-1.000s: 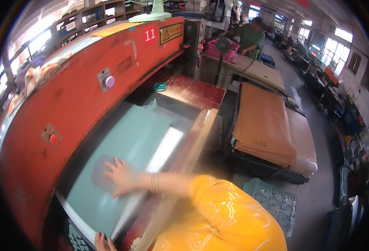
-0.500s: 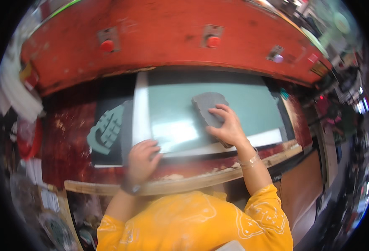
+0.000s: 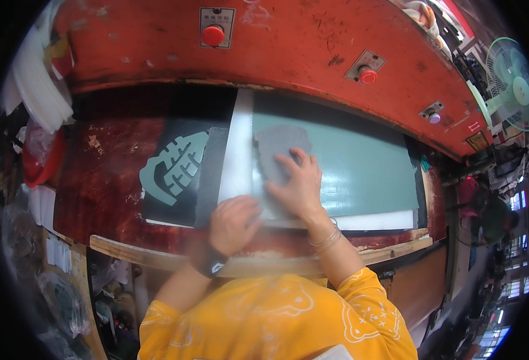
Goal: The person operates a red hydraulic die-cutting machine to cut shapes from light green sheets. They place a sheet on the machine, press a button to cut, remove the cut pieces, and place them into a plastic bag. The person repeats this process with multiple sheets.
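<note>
My right hand [image 3: 297,183] grips a grey irregular slab [image 3: 282,143], thumb on its near side and fingers bent over its right part. The slab lies over the left part of a smooth grey-green sheet [image 3: 366,174]. My left hand [image 3: 235,223] hovers near the sheet's lower left corner, blurred, its thumb a little apart from the loosely bent fingers, with nothing seen in it. Beneath the green sheet, a white sheet [image 3: 235,144] shows along the left and front edges. Left of it, a green cut-out piece with slots [image 3: 177,165] rests on a black sheet [image 3: 207,114].
A red machine beam [image 3: 288,57] with push buttons [image 3: 213,36] spans the far side. A wooden strip [image 3: 156,255] edges the dark red table [image 3: 96,174] in front of me. White foam sheets [image 3: 39,90] hang at the left; a green fan [image 3: 516,87] stands far right.
My right hand has slid the grey slab leftward across the green sheet, close to its left edge. My left hand stays near the sheet's front left corner. The whole view has shifted.
</note>
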Action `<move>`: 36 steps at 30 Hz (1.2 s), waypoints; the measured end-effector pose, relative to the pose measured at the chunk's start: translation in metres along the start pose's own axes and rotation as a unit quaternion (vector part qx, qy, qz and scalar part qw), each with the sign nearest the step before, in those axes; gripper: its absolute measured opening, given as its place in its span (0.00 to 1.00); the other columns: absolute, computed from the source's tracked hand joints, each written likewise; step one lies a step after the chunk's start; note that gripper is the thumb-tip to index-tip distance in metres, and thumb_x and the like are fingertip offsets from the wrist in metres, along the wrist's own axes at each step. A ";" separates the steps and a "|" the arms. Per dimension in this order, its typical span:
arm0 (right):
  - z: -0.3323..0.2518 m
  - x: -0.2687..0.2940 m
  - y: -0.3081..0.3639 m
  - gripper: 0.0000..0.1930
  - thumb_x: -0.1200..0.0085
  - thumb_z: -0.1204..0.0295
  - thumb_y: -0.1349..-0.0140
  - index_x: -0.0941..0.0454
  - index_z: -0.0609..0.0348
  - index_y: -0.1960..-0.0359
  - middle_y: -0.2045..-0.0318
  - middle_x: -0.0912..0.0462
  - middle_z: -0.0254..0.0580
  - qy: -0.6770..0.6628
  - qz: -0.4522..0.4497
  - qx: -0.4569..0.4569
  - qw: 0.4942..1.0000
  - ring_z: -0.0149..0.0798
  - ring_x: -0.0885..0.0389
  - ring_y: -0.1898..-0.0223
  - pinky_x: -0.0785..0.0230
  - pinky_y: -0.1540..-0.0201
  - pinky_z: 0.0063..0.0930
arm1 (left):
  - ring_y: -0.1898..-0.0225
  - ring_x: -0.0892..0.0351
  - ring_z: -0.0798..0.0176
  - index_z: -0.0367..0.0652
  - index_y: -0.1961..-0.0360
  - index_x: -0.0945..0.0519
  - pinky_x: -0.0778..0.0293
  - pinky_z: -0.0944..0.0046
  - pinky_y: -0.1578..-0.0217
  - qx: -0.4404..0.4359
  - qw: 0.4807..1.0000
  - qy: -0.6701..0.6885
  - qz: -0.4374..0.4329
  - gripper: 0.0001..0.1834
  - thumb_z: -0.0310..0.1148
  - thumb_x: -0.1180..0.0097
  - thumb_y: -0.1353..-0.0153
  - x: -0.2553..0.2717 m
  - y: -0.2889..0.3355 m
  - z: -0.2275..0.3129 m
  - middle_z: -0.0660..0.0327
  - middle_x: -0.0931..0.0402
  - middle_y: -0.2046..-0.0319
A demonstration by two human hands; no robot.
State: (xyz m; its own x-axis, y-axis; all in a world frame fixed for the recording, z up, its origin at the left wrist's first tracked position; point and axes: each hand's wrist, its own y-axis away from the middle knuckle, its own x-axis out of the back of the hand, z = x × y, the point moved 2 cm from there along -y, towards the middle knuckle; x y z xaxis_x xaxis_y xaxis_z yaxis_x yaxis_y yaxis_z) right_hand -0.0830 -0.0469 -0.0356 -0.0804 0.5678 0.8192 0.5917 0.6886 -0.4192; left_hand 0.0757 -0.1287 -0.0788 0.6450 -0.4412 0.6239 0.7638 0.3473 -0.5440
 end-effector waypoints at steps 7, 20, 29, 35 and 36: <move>0.006 -0.002 -0.002 0.31 0.32 0.62 0.62 0.25 0.48 0.50 0.47 0.32 0.51 0.017 -0.015 0.033 0.999 0.57 0.35 0.48 0.37 0.48 0.49 | 0.54 0.23 0.54 0.43 0.71 0.18 0.29 0.57 0.54 0.000 1.000 0.006 0.003 0.11 0.30 0.34 0.58 -0.001 -0.010 -0.002 0.60 0.20 0.60; 0.224 0.095 -0.044 0.28 0.51 0.65 0.37 0.41 0.62 0.38 0.36 0.45 0.57 -0.076 0.339 -0.159 0.924 0.52 0.50 0.33 0.57 0.33 0.42 | 0.63 0.20 0.54 0.39 0.67 0.19 0.25 0.61 0.61 0.068 0.948 0.261 -0.167 0.08 0.26 0.38 0.50 -0.044 -0.027 0.030 0.55 0.20 0.68; 0.322 0.199 -0.143 0.34 0.55 0.59 0.35 0.50 0.72 0.36 0.36 0.46 0.66 0.003 0.529 -0.213 0.821 0.57 0.47 0.35 0.54 0.34 0.44 | 0.67 0.21 0.52 0.40 0.71 0.18 0.26 0.59 0.63 0.028 0.985 0.093 -0.142 0.04 0.27 0.41 0.49 -0.034 -0.090 0.004 0.55 0.20 0.71; 0.298 0.147 -0.127 0.33 0.56 0.60 0.33 0.51 0.71 0.35 0.34 0.48 0.58 -0.235 0.466 -0.193 0.831 0.47 0.46 0.34 0.53 0.34 0.37 | 0.72 0.24 0.51 0.39 0.78 0.21 0.29 0.56 0.70 0.049 0.995 0.022 -0.089 0.07 0.31 0.39 0.49 -0.046 -0.141 -0.045 0.55 0.24 0.77; 0.287 0.137 -0.113 0.32 0.56 0.61 0.33 0.50 0.70 0.35 0.35 0.46 0.56 -0.266 0.447 -0.200 0.830 0.46 0.45 0.35 0.52 0.34 0.36 | 0.73 0.24 0.50 0.39 0.79 0.21 0.29 0.56 0.70 0.049 0.996 0.029 -0.076 0.08 0.32 0.38 0.50 -0.049 -0.149 -0.050 0.55 0.24 0.78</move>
State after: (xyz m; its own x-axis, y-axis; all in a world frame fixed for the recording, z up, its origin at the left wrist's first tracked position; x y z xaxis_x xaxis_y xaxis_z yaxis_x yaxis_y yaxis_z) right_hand -0.3908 0.0826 0.0119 0.2547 0.9635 -0.0825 0.8165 -0.2600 -0.5155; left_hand -0.0708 -0.2001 -0.0571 0.5222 -0.5403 0.6599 0.8526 0.3503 -0.3878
